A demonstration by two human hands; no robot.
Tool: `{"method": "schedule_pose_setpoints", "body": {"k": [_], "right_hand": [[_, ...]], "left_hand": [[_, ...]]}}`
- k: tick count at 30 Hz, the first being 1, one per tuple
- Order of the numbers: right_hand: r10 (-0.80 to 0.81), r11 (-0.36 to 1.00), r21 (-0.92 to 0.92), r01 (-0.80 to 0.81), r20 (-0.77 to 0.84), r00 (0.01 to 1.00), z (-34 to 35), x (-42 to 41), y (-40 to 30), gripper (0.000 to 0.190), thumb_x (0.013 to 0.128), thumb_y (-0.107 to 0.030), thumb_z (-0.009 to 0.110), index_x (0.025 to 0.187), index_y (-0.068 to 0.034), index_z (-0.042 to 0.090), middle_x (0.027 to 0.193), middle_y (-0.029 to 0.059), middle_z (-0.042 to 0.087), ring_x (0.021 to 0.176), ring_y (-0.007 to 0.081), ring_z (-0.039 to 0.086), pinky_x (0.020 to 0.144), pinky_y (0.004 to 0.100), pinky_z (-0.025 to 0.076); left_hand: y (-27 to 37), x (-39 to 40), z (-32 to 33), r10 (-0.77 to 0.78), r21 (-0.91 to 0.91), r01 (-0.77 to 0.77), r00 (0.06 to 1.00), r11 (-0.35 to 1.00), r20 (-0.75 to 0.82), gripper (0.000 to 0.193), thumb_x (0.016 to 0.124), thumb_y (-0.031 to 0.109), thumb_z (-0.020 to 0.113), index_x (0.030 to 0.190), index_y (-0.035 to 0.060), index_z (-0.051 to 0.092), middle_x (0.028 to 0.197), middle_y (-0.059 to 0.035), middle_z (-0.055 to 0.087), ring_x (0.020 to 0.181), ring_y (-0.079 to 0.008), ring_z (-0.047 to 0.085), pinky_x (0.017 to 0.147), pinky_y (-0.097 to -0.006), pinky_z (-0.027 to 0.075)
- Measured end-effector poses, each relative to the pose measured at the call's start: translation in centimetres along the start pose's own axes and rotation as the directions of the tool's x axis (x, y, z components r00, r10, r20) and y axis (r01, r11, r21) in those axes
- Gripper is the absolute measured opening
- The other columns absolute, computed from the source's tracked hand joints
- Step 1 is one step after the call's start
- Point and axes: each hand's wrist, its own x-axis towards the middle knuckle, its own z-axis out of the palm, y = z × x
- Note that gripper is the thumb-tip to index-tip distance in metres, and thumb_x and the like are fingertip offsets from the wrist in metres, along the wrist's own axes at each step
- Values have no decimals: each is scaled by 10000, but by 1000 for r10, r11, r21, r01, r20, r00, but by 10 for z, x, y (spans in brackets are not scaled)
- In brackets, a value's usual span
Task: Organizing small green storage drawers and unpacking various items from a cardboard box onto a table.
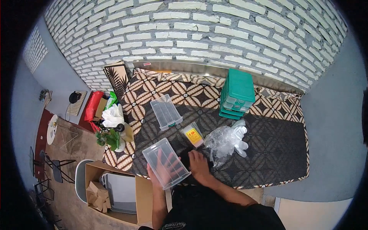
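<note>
A clear plastic drawer (pixel 166 164) rests tilted on my left hand (pixel 165 169), whose spread fingers show through it from beneath. My right hand (pixel 198 165), fingers curled, is closed on a black item (pixel 186 156), seemingly a cloth, partly hidden under the hand. Just beyond that hand lies a clear packet with a yellow label (pixel 194 137) bearing writing. A second clear drawer (pixel 166 112) lies farther back on the table. To the right is crumpled clear plastic wrapping (pixel 225 141). Behind it stands a small green drawer cabinet (pixel 238 89), with a green frame part showing at its lower front.
A patterned cloth with a dark overlay covers the table (pixel 273 152) against a white brick wall (pixel 184 28). At the left edge stands a potted plant (pixel 113 139). An open cardboard box (pixel 143 198) holding grey trays (pixel 120 192) is at my lower left, beside a white chair (pixel 80 181).
</note>
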Motion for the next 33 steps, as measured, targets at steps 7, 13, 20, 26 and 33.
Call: {"method": "schedule_pose_setpoints", "body": {"k": [7,13,20,26,33], "right_hand": [[255,672,740,-26,-199,946,-128,27,22,516,689,-38,748,1178,-17,583,1176,158,598,1109,377,538,950,419,459],[-306,910,164,381,-357,883,-155,26,-10,388,756,-77,655,1144,-83,666,1211,20,598,1147,238,509,975,360,466],[-650,675,191,713,-304,696,-145,20,2,386,757,-106,617,1138,-127,675,1207,-20,571,1092,234,490,944,359,471],[-339,918,76,390,-362,868,-160,34,1,484,733,-147,715,1199,-41,636,1234,34,563,1053,257,483,904,365,463],[-285,932,298,208,242,928,-144,11,-4,485,746,-153,765,1166,23,596,1193,128,592,1099,332,514,938,404,478]], "left_hand": [[0,16,2,-76,-16,78,993,997,85,927,850,813,339,1578,299,84,1586,-199,213,1379,-445,316,1074,-695,215],[-14,32,38,-119,361,205,962,910,-246,835,960,683,304,1512,56,289,1456,-167,434,1298,-325,473,1070,-443,415],[1,44,52,-152,332,124,986,935,61,804,973,630,357,1537,68,244,1391,-200,482,1212,-289,547,1040,-396,458],[-6,27,21,-154,438,271,947,857,-283,795,908,565,542,1473,51,323,1372,-180,499,1205,-301,549,1018,-426,457],[2,49,50,147,573,-212,976,792,158,932,844,638,580,1452,-29,349,1476,-166,428,1302,-262,457,1068,-436,398]]}}
